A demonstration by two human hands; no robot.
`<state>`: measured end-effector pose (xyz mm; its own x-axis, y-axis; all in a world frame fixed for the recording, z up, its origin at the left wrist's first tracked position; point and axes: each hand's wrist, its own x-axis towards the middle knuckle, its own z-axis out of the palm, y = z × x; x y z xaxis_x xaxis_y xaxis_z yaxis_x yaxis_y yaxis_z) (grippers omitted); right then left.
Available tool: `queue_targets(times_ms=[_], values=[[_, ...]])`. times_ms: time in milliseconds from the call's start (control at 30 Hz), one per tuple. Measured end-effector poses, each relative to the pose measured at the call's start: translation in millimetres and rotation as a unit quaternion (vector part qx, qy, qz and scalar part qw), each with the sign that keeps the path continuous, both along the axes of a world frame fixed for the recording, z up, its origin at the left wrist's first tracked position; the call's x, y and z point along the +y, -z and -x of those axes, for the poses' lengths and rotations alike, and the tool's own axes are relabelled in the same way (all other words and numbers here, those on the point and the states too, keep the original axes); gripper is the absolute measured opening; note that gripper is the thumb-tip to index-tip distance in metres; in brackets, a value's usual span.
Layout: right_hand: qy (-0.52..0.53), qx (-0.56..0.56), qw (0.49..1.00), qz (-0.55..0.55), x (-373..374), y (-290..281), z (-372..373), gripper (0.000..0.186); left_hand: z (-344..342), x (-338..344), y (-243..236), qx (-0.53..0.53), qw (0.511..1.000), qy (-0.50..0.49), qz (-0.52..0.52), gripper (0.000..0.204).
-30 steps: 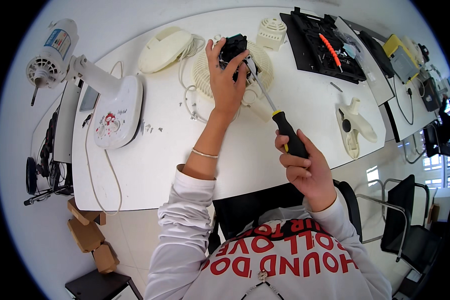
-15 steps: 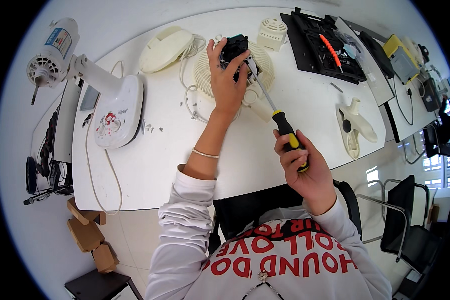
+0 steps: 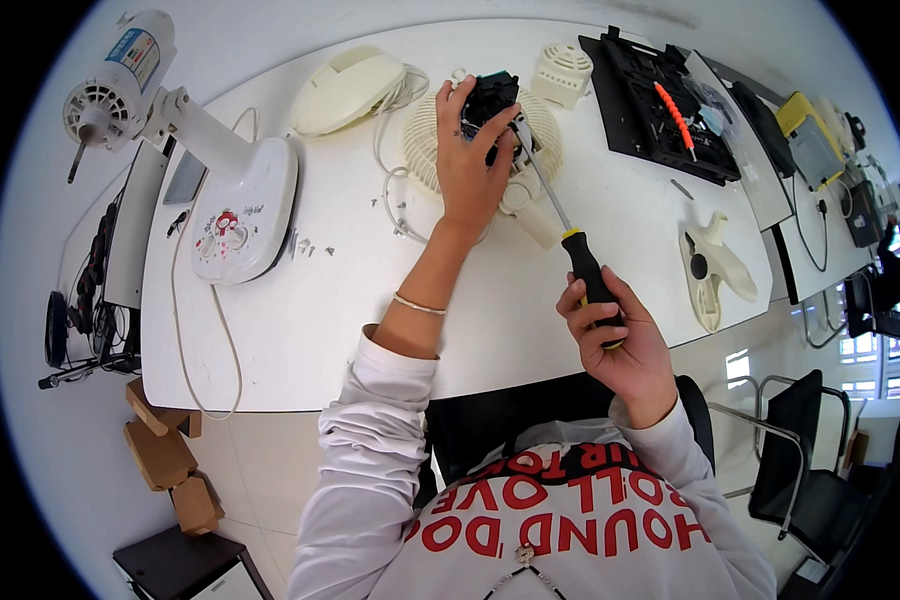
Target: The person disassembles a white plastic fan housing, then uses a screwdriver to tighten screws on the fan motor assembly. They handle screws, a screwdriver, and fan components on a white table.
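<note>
My right hand (image 3: pixel 625 345) is closed round the black and yellow handle of a screwdriver (image 3: pixel 592 275). Its long metal shaft slants up and left, and the tip meets a dark fan motor (image 3: pixel 490 97) beside my left fingers; the exact contact point is too small to make out. My left hand (image 3: pixel 475 165) grips that motor, thumb on its right side and fingers over its left. Under the motor lies a round cream fan grille (image 3: pixel 425 150). A cream neck piece (image 3: pixel 532 215) sticks out from it toward me.
A white fan stand with bare motor (image 3: pixel 245 210) stands at left, small screws (image 3: pixel 307 246) near it. Behind are a cream base (image 3: pixel 345 90) and vented cover (image 3: pixel 562 75). At right lie an open black tool case (image 3: pixel 660 120) and a cream shell part (image 3: pixel 715 265). Cords cross the table.
The screwdriver handle has turned in my right hand, so its yellow patch no longer shows. My left hand keeps its hold on the motor. The whole view has shifted slightly.
</note>
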<state>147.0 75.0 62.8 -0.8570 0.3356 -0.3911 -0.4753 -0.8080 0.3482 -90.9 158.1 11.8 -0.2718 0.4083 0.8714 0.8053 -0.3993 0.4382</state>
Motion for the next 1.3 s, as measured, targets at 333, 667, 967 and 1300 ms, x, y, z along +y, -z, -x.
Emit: queue_targets(times_ms=[333,667,967,1300], values=[[-0.028,0.028,0.997,-0.070,1.9,-6.3,4.4,0.036,1.1,2.4,3.4,-0.020,1.000,0.011,-0.006,0.024],[0.013,-0.031,0.999,0.018,-1.4,-4.2,4.4,0.035,2.0,3.2,4.5,-0.021,0.999,0.014,-0.020,0.023],[0.028,0.091,0.989,0.114,-16.9,-24.3,21.1,0.035,1.5,3.2,4.2,-0.013,0.999,0.005,-0.032,0.021],[0.022,0.077,0.996,0.041,-5.4,-21.2,19.4,0.033,1.8,2.3,2.8,-0.026,0.999,0.012,-0.031,0.020]])
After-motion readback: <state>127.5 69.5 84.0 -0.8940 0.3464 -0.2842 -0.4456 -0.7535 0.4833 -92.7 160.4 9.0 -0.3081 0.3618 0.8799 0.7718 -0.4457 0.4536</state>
